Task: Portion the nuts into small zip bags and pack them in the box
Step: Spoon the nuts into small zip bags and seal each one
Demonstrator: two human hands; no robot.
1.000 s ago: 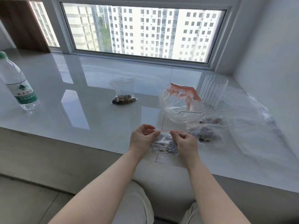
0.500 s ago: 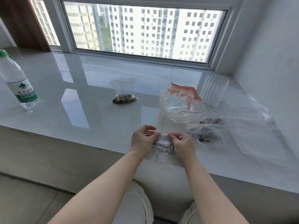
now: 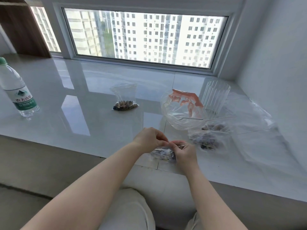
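Bottle [image 3: 15, 90] at 9 o'clock: green cap, white-green label with Chinese characters, too small to read surely; its cap is cut by the frame edge. No other writing shows.

Your left hand [image 3: 149, 140] and right hand [image 3: 184, 153] both pinch the red zip strip of a small bag [image 3: 163, 154] of nuts at 6 o'clock, fingers curled, fingertips nearly meeting. The bag hangs at the desk [image 3: 83, 123] front edge; your right hand hides much of it, and the contents are blurred.

At 12 o'clock of your hands, well apart, a filled bag [image 3: 124, 102] lies alone on the desk. At 2 o'clock, two more nut bags [image 3: 206, 138] overlap; hard to tell where one ends. Behind them a large clear bag [image 3: 181, 112] with an orange-red zip, mouth gaping, and a ribbed clear box [image 3: 216, 97] partly hidden behind it. At 3 o'clock, loose clear plastic [image 3: 259, 136], edges hard to make out against the desk.

Your knees show at the bottom, cut off.
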